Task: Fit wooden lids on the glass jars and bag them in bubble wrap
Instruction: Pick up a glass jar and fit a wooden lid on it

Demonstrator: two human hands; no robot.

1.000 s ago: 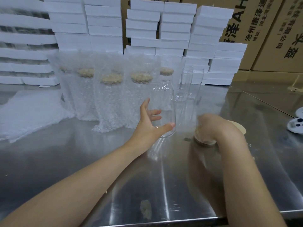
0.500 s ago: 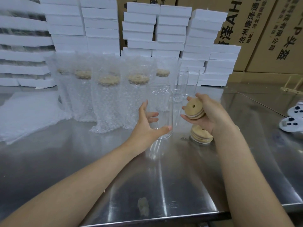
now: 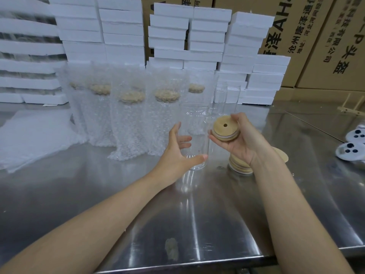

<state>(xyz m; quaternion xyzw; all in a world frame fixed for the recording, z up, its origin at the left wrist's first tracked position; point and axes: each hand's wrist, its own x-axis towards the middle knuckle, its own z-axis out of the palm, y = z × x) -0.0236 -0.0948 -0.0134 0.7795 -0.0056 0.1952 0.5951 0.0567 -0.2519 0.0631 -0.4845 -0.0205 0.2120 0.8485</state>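
An empty clear glass jar stands upright on the steel table. My left hand holds it low down, thumb across the front and fingers at its left side. My right hand grips a round wooden lid with a small hole, tilted, just right of the jar and below its rim. A short stack of lids lies on the table under my right wrist. Several lidded jars in bubble wrap bags stand in a row behind.
Two more bare jars stand behind the held one. Flat bubble wrap bags lie at the left. White foam boxes and cardboard cartons wall off the back. White round parts sit at the right; the table edge is near.
My right hand rose from the stack of lids with a lid and carried it up and left toward the jar. My left hand stayed on the jar.
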